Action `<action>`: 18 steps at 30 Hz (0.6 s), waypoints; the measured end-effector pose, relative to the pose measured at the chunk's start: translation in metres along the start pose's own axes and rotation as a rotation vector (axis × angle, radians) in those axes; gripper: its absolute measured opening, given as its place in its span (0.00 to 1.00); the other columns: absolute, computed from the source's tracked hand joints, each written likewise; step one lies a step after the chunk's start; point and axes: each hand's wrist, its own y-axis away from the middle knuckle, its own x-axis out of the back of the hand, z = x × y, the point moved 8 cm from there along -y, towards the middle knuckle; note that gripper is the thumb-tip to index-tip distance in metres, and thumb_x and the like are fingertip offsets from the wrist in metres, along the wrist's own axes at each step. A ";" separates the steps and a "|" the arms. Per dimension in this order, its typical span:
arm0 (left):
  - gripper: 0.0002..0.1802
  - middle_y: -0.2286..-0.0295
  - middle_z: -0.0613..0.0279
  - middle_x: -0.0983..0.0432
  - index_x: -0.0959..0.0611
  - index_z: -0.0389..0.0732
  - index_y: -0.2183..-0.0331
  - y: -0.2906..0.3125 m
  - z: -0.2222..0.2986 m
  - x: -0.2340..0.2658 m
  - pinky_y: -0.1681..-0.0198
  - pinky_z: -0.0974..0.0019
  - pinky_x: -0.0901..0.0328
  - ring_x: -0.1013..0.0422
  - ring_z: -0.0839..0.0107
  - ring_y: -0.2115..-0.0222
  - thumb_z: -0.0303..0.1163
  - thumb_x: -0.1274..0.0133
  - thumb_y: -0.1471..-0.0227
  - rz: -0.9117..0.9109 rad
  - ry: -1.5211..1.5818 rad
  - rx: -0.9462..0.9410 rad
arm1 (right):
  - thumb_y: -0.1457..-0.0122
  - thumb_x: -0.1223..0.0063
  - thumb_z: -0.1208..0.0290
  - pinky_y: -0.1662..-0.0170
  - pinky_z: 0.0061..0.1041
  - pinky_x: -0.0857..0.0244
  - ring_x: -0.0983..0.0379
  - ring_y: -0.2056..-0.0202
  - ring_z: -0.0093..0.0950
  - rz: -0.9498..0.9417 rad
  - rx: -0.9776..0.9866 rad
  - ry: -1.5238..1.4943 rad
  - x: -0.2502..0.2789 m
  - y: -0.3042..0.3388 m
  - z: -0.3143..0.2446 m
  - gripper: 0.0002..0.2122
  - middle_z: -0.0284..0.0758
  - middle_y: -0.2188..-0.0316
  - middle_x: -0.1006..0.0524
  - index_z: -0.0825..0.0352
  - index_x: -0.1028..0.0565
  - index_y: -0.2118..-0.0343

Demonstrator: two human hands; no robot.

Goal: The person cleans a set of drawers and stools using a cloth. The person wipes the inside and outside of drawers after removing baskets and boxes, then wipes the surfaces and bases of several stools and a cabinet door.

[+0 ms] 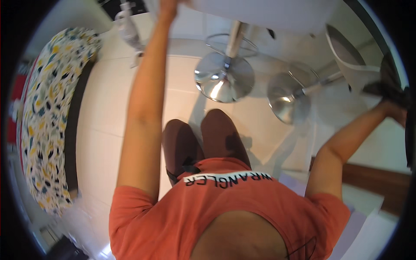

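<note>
My left arm reaches straight up to the top edge of the view. There my left hand [169, 8] is cut off at the fingers, beside the rim of a smooth white surface [264, 11]. My right arm bends out to the far right, where my right hand [395, 113] is blurred and partly lost in the dark rim. A dark, blurred thing [383, 89] lies right against that hand; its kind does not show, nor whether my fingers are around it.
A bar stool's round chrome base [236, 76] stands on the pale tiled floor [104, 104] ahead. Right of it is a second stool with a white shell seat [362, 71]. A bed or couch with a patterned cover [47, 125] runs along the left. A brown wooden board [372, 180] lies at right.
</note>
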 end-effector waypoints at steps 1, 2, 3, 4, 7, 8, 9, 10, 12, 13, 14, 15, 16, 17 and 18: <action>0.25 0.86 0.70 0.38 0.26 0.41 0.80 0.002 0.008 -0.003 0.79 0.71 0.47 0.42 0.76 0.83 0.52 0.56 0.45 0.058 0.027 -0.137 | 0.40 0.64 0.61 0.84 0.20 0.43 0.39 0.84 0.22 -0.023 -0.105 0.075 -0.004 0.025 0.002 0.18 0.32 0.83 0.33 0.69 0.30 0.80; 0.21 0.83 0.66 0.35 0.25 0.39 0.71 0.014 0.008 -0.003 0.76 0.69 0.43 0.40 0.73 0.80 0.48 0.59 0.43 0.072 -0.068 -0.261 | 0.46 0.59 0.65 0.77 0.22 0.37 0.33 0.79 0.27 -0.059 -0.212 0.161 -0.006 0.053 0.008 0.15 0.39 0.78 0.28 0.73 0.26 0.78; 0.28 0.74 0.61 0.31 0.37 0.41 0.45 0.023 0.005 0.007 0.71 0.69 0.41 0.38 0.75 0.74 0.45 0.59 0.43 0.089 -0.189 -0.379 | 0.51 0.53 0.69 0.70 0.24 0.31 0.26 0.73 0.32 -0.101 -0.320 0.234 -0.014 0.083 0.010 0.14 0.45 0.73 0.23 0.77 0.22 0.76; 0.18 0.74 0.59 0.30 0.26 0.33 0.65 0.044 0.018 0.017 0.66 0.68 0.40 0.34 0.68 0.71 0.41 0.51 0.46 0.239 -0.249 -0.638 | 0.46 0.54 0.67 0.61 0.25 0.34 0.27 0.66 0.30 -0.304 -0.581 0.010 -0.039 0.142 0.023 0.14 0.43 0.68 0.23 0.76 0.24 0.67; 0.19 0.65 0.50 0.34 0.30 0.33 0.61 0.107 -0.026 0.042 0.54 0.56 0.47 0.40 0.53 0.60 0.33 0.46 0.54 0.323 -0.398 -0.449 | 0.42 0.52 0.61 0.56 0.23 0.37 0.29 0.62 0.23 -1.123 -0.869 -0.063 -0.145 0.322 -0.034 0.15 0.36 0.64 0.23 0.70 0.25 0.61; 0.19 0.65 0.50 0.34 0.30 0.34 0.61 0.124 -0.054 0.052 0.52 0.56 0.48 0.40 0.54 0.59 0.33 0.46 0.55 0.285 -0.384 -0.321 | 0.43 0.51 0.61 0.58 0.23 0.37 0.29 0.63 0.23 -1.244 -1.000 -0.185 -0.171 0.373 -0.066 0.15 0.37 0.65 0.23 0.70 0.25 0.63; 0.21 0.64 0.50 0.33 0.29 0.34 0.61 0.140 -0.076 0.059 0.53 0.57 0.46 0.39 0.55 0.59 0.34 0.44 0.56 0.256 -0.439 -0.257 | 0.43 0.50 0.60 0.60 0.24 0.37 0.28 0.65 0.26 -1.307 -1.000 -0.292 -0.192 0.419 -0.083 0.15 0.37 0.67 0.23 0.69 0.25 0.63; 0.22 0.64 0.51 0.32 0.28 0.35 0.61 0.153 -0.103 0.059 0.53 0.58 0.45 0.38 0.56 0.59 0.36 0.42 0.58 0.217 -0.469 -0.184 | 0.44 0.49 0.61 0.61 0.25 0.36 0.27 0.65 0.32 -1.313 -0.914 -0.307 -0.207 0.461 -0.087 0.14 0.37 0.67 0.23 0.67 0.25 0.63; 0.24 0.62 0.53 0.31 0.28 0.38 0.61 0.190 -0.183 0.090 0.52 0.57 0.46 0.38 0.57 0.57 0.36 0.41 0.61 0.111 -0.610 0.052 | 0.45 0.50 0.64 0.59 0.28 0.36 0.28 0.62 0.35 -1.376 -0.759 -0.467 -0.237 0.536 -0.113 0.12 0.38 0.65 0.24 0.64 0.25 0.60; 0.24 0.62 0.54 0.31 0.27 0.39 0.61 0.219 -0.228 0.125 0.51 0.56 0.46 0.38 0.57 0.57 0.36 0.41 0.61 0.138 -0.672 0.138 | 0.45 0.50 0.64 0.57 0.31 0.37 0.29 0.60 0.37 -1.514 -0.639 -0.344 -0.246 0.581 -0.127 0.13 0.39 0.63 0.25 0.63 0.26 0.59; 0.23 0.62 0.55 0.31 0.26 0.40 0.61 0.246 -0.268 0.156 0.50 0.55 0.47 0.38 0.57 0.56 0.36 0.40 0.62 0.145 -0.720 0.228 | 0.46 0.50 0.64 0.54 0.33 0.38 0.30 0.58 0.39 -1.649 -0.515 -0.198 -0.246 0.627 -0.135 0.13 0.40 0.60 0.25 0.62 0.26 0.58; 0.23 0.63 0.56 0.30 0.25 0.40 0.63 0.273 -0.299 0.173 0.50 0.52 0.47 0.37 0.57 0.57 0.37 0.39 0.64 0.147 -0.801 0.356 | 0.46 0.50 0.63 0.51 0.35 0.41 0.32 0.55 0.40 -1.777 -0.448 -0.075 -0.230 0.676 -0.127 0.15 0.40 0.57 0.28 0.60 0.27 0.56; 0.25 0.63 0.56 0.29 0.25 0.42 0.62 0.305 -0.324 0.221 0.49 0.52 0.48 0.37 0.57 0.56 0.38 0.37 0.66 0.163 -0.918 0.393 | 0.46 0.51 0.62 0.48 0.38 0.43 0.35 0.51 0.40 -1.894 -0.375 -0.023 -0.220 0.724 -0.147 0.17 0.41 0.53 0.30 0.59 0.28 0.54; 0.28 0.57 0.54 0.31 0.26 0.44 0.59 0.323 -0.360 0.257 0.45 0.54 0.51 0.41 0.56 0.51 0.38 0.37 0.67 0.046 -0.894 0.604 | 0.48 0.50 0.59 0.49 0.47 0.45 0.38 0.49 0.41 -1.871 -0.188 -0.034 -0.210 0.755 -0.155 0.19 0.43 0.49 0.35 0.59 0.29 0.52; 0.28 0.57 0.54 0.31 0.26 0.44 0.59 0.302 -0.382 0.218 0.45 0.54 0.51 0.41 0.56 0.51 0.38 0.37 0.67 0.002 -0.819 0.583 | 0.49 0.49 0.56 0.50 0.56 0.47 0.42 0.47 0.43 -1.845 0.033 0.007 -0.186 0.783 -0.139 0.23 0.44 0.46 0.39 0.58 0.31 0.51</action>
